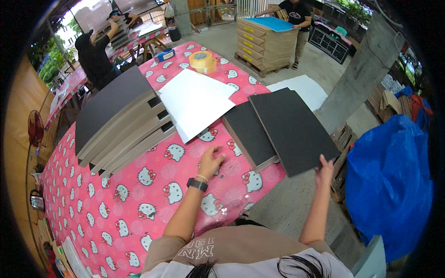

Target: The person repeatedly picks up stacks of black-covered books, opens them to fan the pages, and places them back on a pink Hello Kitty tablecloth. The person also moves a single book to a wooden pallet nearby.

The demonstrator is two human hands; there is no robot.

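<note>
At 3 o'clock, a smooth, near-black rectangular panel (294, 132) slants across a low dark stack (249, 133), jutting past the pink tablecloth (160, 187). The right hand (325, 171) holds its 4 o'clock corner; the left hand (212, 163), loosely curled and seemingly empty, is near 6 o'clock. A taller, grey-edged stack (113, 104) stands at 9 o'clock.

Black boards (294, 132) look matt, white paper (194, 104) smooth, the pink tablecloth (160, 160) glossy plastic.
</note>
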